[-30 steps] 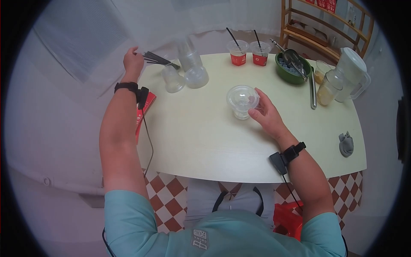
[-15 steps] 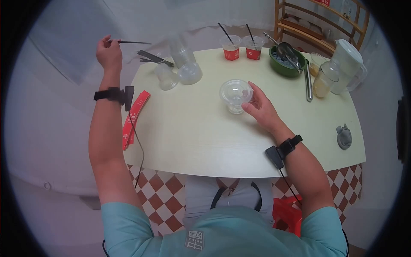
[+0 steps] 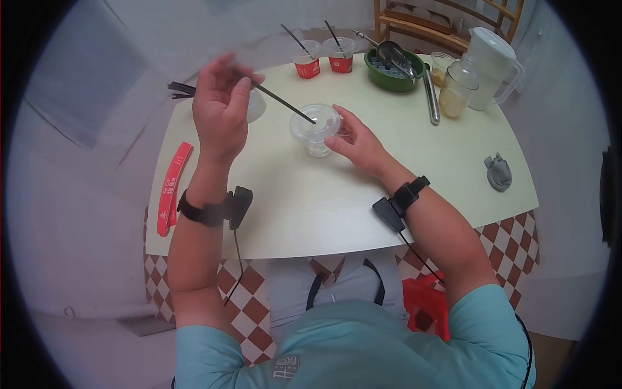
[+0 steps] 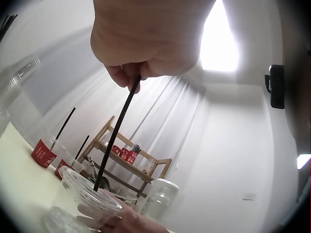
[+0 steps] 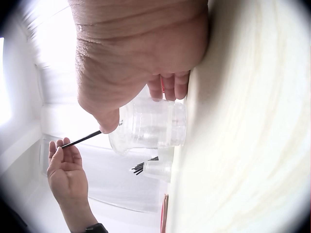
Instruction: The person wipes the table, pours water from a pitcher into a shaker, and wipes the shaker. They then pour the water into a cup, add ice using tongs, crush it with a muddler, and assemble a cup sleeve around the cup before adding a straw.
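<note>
A clear plastic cup (image 3: 318, 148) with a domed clear lid (image 3: 301, 129) stands upright on the pale table. My right hand (image 3: 364, 144) holds it from the right side, thumb and fingers curved around its wall. Above and left of the cup, my left hand (image 3: 221, 117) pinches a black straw (image 3: 280, 99) near its upper end. The straw slants down to the right, its lower tip at the middle of the lid. In the left wrist view the straw (image 4: 115, 131) meets the lid (image 4: 82, 189). More black straws (image 3: 181, 89) show behind my left hand, which partly hides the clear cups there.
Red paper sleeves (image 3: 172, 188) lie at the table's left edge. At the back stand two red-sleeved cups (image 3: 307, 69) with straws, a green bowl (image 3: 392, 80) holding a scoop, a glass jar (image 3: 459, 94) and a pitcher (image 3: 487, 68). A grey cloth (image 3: 498, 174) lies at the right.
My left hand has drawn one straw from the bunch at the back left and carried it right, to the lid. The right hand keeps its hold on the cup; the head view has shifted.
</note>
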Motion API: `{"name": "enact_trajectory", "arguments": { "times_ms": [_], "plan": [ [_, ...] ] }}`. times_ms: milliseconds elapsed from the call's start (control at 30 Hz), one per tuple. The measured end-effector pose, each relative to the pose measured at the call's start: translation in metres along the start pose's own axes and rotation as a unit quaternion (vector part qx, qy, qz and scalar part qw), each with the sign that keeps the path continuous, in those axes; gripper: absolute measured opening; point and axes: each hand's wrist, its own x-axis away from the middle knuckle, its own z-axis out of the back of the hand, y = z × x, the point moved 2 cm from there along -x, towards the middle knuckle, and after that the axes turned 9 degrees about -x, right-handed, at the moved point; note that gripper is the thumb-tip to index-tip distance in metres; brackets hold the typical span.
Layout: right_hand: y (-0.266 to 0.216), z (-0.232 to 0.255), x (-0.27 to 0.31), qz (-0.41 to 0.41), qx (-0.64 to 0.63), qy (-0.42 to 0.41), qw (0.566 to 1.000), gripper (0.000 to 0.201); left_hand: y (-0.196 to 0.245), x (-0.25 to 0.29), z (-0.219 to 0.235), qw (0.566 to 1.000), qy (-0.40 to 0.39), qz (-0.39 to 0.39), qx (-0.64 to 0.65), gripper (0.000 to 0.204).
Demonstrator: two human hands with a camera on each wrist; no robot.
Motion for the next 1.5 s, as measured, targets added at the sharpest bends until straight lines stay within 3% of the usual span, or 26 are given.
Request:
{"name": "enact_trajectory", "arguments": {
  "times_ms": [333, 667, 733, 833, 1000, 1267, 1500],
  "plan": [
    [0.001, 0.0, -0.001, 0.002, -0.003, 0.003, 1.0, 0.09, -0.01, 0.005, -0.011, 0.993, -0.041, 0.075, 0.084, 0.02],
    [0.001, 0.0, -0.001, -0.001, -0.011, 0.004, 1.0, 0.09, -0.039, 0.019, -0.025, 0.992, -0.035, 0.077, 0.095, 0.019],
    [0.004, 0.0, -0.002, 0.003, -0.015, 0.002, 1.0, 0.09, -0.059, 0.027, -0.035, 0.985, -0.089, 0.144, 0.028, 0.02],
    [0.002, 0.0, -0.002, 0.006, -0.019, 0.0, 1.0, 0.091, -0.066, 0.038, -0.048, 0.975, -0.125, 0.183, 0.013, 0.022],
    [0.0, 0.0, -0.001, -0.005, -0.007, 0.001, 1.0, 0.091, -0.059, 0.039, -0.053, 0.981, -0.108, 0.156, 0.04, 0.022],
    [0.002, 0.0, -0.002, 0.007, -0.025, -0.002, 1.0, 0.091, -0.073, 0.041, -0.056, 0.968, -0.095, 0.227, 0.053, 0.018],
    [-0.001, -0.001, -0.001, 0.001, -0.011, 0.001, 1.0, 0.09, -0.079, 0.051, -0.05, 0.965, -0.089, 0.231, 0.087, 0.015]
  ]
}}
